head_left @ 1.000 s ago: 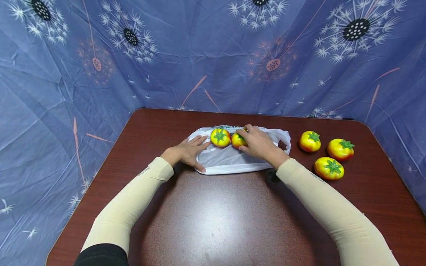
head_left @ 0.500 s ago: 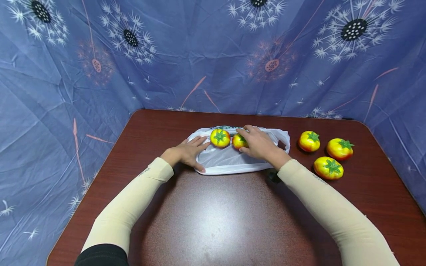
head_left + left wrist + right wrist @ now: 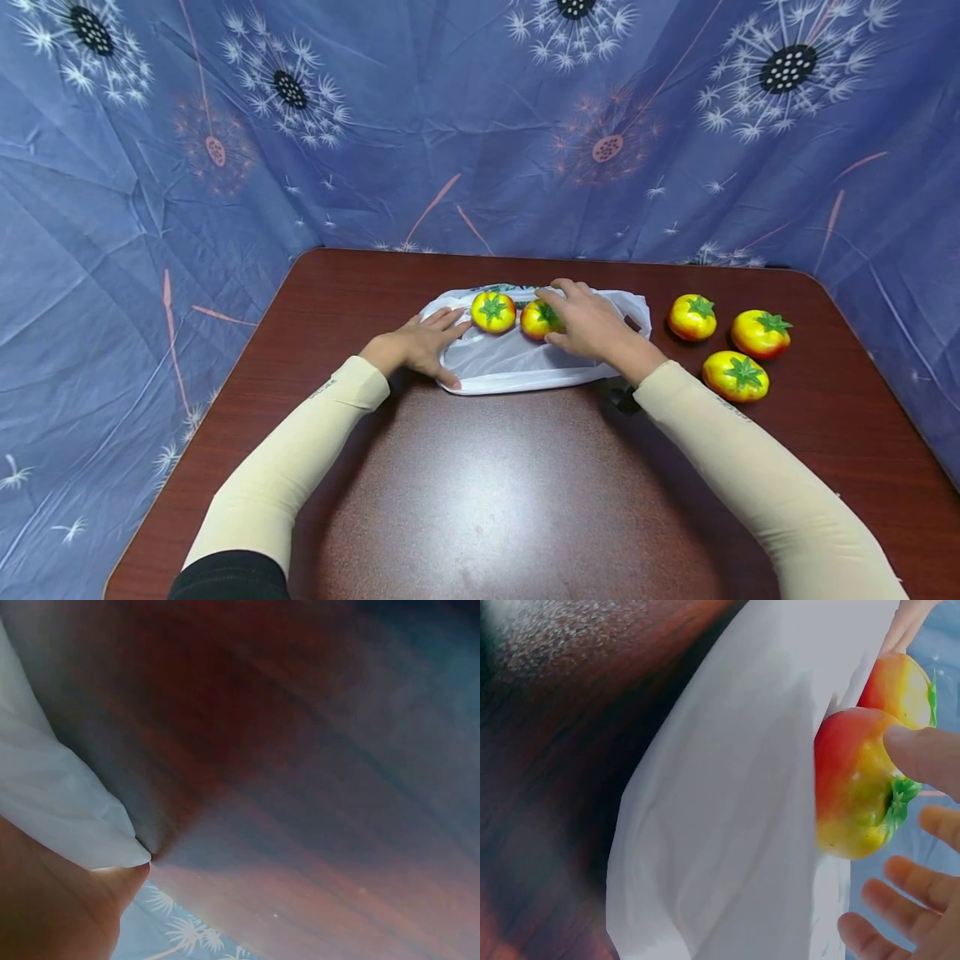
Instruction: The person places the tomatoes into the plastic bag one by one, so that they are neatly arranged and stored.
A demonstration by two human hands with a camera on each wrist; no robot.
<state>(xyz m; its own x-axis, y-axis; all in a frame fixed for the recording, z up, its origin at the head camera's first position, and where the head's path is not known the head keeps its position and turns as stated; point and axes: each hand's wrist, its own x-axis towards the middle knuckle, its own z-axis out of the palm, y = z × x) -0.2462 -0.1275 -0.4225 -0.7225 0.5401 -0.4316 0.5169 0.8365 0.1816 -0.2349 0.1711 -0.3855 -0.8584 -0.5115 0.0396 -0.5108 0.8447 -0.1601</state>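
Note:
A white plastic bag [image 3: 517,362] lies spread on the table, with two shiny yellow-red tomatoes on it. My left hand [image 3: 426,343] rests on the bag's left end, fingers straight and spread, beside the left tomato [image 3: 492,312]. Close against the right tomato [image 3: 537,319] is my right hand [image 3: 592,327]. The right wrist view shows its fingers spread apart, with the thumb [image 3: 922,756] overlapping the upper part of that tomato [image 3: 859,780]. In the left wrist view, white plastic [image 3: 60,787] lies over part of the left hand [image 3: 60,915].
Three more tomatoes stand on the right of the brown table [image 3: 480,467]: one at the back [image 3: 692,317], one at the far right [image 3: 761,334] and one in front [image 3: 735,377]. A blue patterned cloth [image 3: 450,125] hangs behind the table.
My right hand has eased slightly to the right off the right tomato, so more of its green leaf shows. The left hand stays put on the bag. The head view has shifted a little.

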